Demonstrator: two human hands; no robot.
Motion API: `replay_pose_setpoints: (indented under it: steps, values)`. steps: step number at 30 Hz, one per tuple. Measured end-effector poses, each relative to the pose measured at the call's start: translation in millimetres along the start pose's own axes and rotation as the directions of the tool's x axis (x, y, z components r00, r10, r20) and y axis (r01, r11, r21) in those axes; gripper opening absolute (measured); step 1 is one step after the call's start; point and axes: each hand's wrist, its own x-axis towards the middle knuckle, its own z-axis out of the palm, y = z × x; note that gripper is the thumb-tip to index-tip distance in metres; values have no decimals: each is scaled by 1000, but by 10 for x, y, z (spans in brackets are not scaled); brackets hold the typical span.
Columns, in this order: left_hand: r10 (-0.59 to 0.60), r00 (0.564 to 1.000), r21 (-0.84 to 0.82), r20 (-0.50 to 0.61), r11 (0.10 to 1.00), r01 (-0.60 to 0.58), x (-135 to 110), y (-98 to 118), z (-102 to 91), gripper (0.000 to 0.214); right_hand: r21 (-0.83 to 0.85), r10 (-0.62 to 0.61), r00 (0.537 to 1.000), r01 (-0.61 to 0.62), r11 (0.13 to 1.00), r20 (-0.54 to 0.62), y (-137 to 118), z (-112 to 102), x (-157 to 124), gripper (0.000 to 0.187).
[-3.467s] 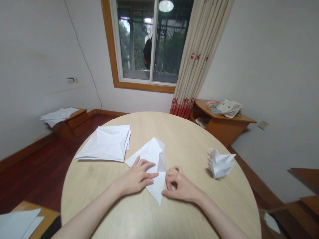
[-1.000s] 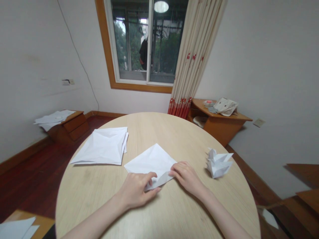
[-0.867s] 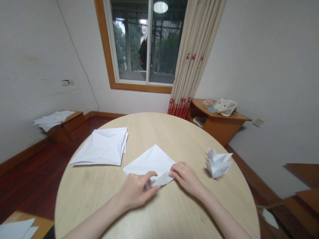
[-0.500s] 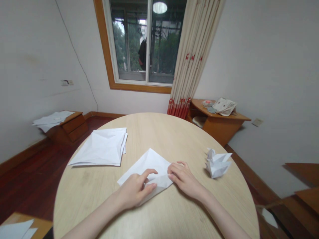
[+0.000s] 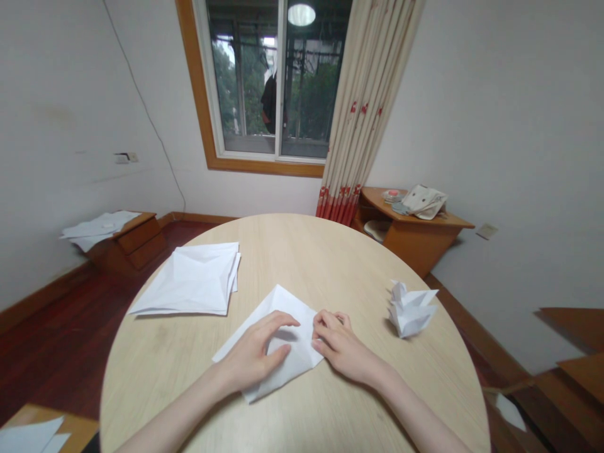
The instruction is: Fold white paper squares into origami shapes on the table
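Observation:
A folded sheet of white paper (image 5: 298,365) lies on the round wooden table (image 5: 340,409) in front of me, one corner pointing away. My left hand (image 5: 259,349) is over its left half, thumb and fingers apart and curved, with nothing between them. At the paper's right corner, my right hand (image 5: 334,340) has its fingers bent together, pinching the edge. Right of that hand stands a folded paper figure (image 5: 411,309) with pointed tips. A stack of creased white paper (image 5: 201,277) rests at the table's left.
Beyond the table a low wooden cabinet (image 5: 136,242) stands left with papers on it. At the right back, a corner desk (image 5: 419,242) carries a cloth bag (image 5: 425,201). A curtain (image 5: 365,107) hangs beside the window (image 5: 278,82).
The paper has shifted slightly left and turned, its near edge now showing more. My left hand's fingers have lifted and spread wider. My right hand has moved a little left with the corner.

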Motion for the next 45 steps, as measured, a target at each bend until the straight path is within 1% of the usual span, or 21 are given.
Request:
replay_pose_setpoints:
  steps: [4, 9, 12, 17, 22, 24, 28, 32, 34, 37, 41, 45]
  values:
    - [75, 997, -8, 17, 997, -75, 34, -13, 12, 33, -33, 6, 1000, -7, 999, -6, -1, 11, -2, 5]
    - [118, 985, 97, 124, 987, -130, 57, -24, 9, 44, -51, 50, 999, -51, 997, -19, 7, 5, -1, 10]
    - [104, 979, 176, 177, 975, -135, 74, -28, -18, 38, -56, 58, 998, -59, 997, -24, 22, 19, -1, 7]
    - [34, 968, 318, 249, 941, -115, 94, -32, -73, 30, -64, 39, 999, -42, 997, -38, 51, 55, 8, 6]
    - [26, 972, 435, 233, 891, -128, 109, -32, -98, 21, -53, 39, 999, -41, 998, -38, 48, 56, 18, 6]
    - [4, 969, 430, 247, 896, -114, 116, -37, -94, 23, -49, 38, 999, -39, 998, -36, 43, 51, 19, 6]
    - [-77, 952, 362, 298, 931, -38, 120, -59, -76, 31, -39, 24, 999, -25, 999, -40, 40, 48, 20, 6]
    - [-117, 930, 333, 347, 943, -6, 109, -63, -71, 25, -36, 5, 999, -6, 999, -45, 41, 54, 21, 6]
    - [-120, 925, 331, 360, 944, -6, 100, -44, -79, 25, -35, -1, 999, 0, 999, -47, 37, 53, 21, 7]
    - [-95, 928, 317, 359, 948, -25, 80, 18, -102, 25, -16, -14, 999, 14, 1000, -39, 26, 40, 21, 7]
    - [-125, 923, 366, 363, 930, -18, 52, 135, -125, 33, 55, -45, 999, 45, 997, 4, 3, 14, 16, 8]
    - [-105, 916, 340, 387, 940, -36, 41, 205, -123, 30, 111, -67, 997, 63, 992, 33, -21, -2, 3, 8]
